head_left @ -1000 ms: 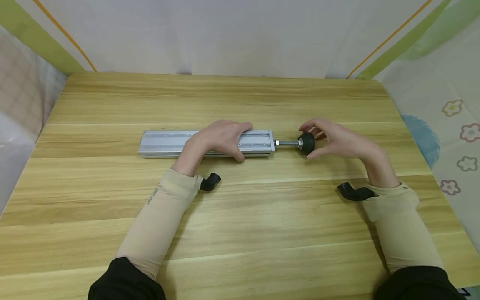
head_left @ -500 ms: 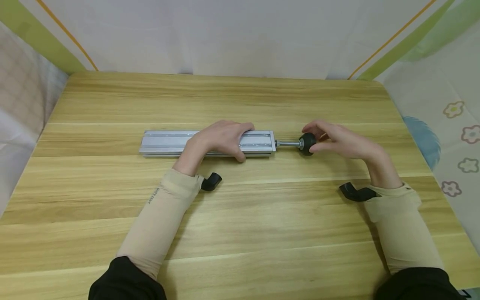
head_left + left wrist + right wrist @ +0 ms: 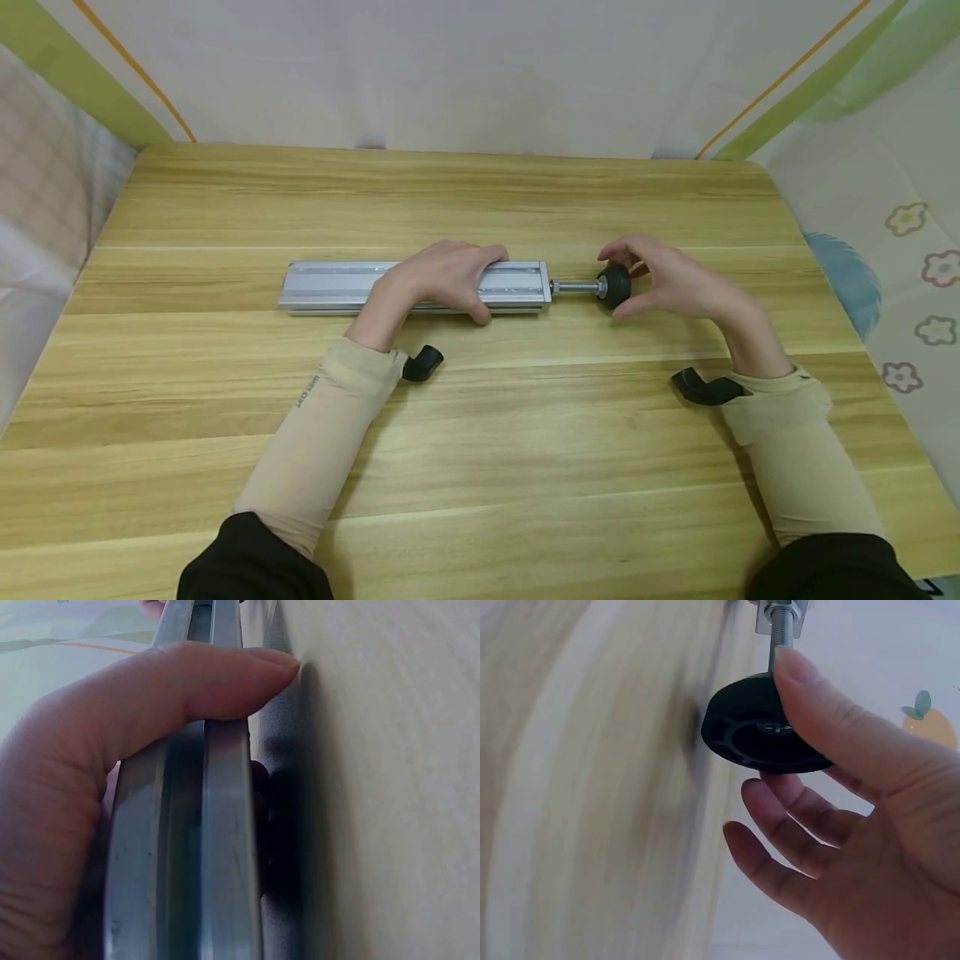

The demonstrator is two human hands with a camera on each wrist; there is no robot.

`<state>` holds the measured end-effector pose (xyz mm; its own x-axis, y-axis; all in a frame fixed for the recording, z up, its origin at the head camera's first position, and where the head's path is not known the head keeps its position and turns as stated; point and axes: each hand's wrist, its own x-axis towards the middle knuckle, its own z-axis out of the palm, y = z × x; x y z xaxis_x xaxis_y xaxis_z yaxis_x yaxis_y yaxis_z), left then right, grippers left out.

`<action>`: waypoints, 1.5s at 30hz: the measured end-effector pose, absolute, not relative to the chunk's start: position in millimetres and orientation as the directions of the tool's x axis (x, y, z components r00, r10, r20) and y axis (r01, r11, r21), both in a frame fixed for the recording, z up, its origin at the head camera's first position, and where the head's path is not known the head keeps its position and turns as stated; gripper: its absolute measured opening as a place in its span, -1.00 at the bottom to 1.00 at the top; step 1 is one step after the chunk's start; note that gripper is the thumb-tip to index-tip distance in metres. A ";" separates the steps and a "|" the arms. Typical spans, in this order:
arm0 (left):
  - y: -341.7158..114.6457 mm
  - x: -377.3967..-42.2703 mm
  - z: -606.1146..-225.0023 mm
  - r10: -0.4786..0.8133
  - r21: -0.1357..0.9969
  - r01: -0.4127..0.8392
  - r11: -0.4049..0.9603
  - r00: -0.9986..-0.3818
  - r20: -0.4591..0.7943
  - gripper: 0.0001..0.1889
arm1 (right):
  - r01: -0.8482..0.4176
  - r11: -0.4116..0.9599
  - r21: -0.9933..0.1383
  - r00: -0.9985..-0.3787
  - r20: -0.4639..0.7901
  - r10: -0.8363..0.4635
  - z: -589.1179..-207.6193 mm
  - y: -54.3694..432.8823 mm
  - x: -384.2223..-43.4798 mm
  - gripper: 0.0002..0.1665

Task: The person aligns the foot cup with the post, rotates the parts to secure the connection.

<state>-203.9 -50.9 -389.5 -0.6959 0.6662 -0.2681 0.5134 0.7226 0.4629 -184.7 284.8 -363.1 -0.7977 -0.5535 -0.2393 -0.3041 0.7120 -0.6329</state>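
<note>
A silver aluminium profile point(image 3: 330, 287) lies lengthwise on the wooden table in the head view. From its right end a threaded rod point(image 3: 576, 287) with a nut sticks out, tipped by a black levelling foot point(image 3: 617, 287). My left hand point(image 3: 442, 275) grips the profile from above, thumb on the near side; the left wrist view shows the thumb point(image 3: 225, 682) across its grooved side. My right hand point(image 3: 682, 279) holds the levelling foot by its rim. In the right wrist view the thumb lies along one side of the foot, the index finger mostly hidden behind it, other fingers point(image 3: 787, 825) loosely bent below.
The wooden table point(image 3: 480, 467) reaches a white curtain point(image 3: 517, 75) at the back. Black angled mounts point(image 3: 423, 364) stick out from the beige sleeves at both wrists. A flower-patterned cloth point(image 3: 933, 275) hangs beyond the right edge.
The right hand's fingers first shifted right and drew together at the foot's rim, then moved back left and spread round it. The left hand and the profile have stayed in place.
</note>
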 end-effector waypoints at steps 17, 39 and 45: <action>-52.6 -204.7 -388.7 0.666 0.463 0.513 0.723 -0.695 -0.271 -0.19 | -0.258 0.719 -0.645 -0.774 -0.307 -0.554 -360.5 289.4 -186.9 -0.21; -52.4 -204.5 -389.5 0.661 0.456 0.511 0.728 -0.699 -0.272 -0.22 | -0.251 0.728 -0.638 -0.754 -0.342 -0.560 -357.5 291.8 -186.2 -0.35; -51.0 -204.2 -389.2 0.663 0.464 0.509 0.725 -0.698 -0.270 -0.21 | -0.292 0.728 -0.620 -0.783 -0.283 -0.555 -364.1 287.7 -186.4 -0.09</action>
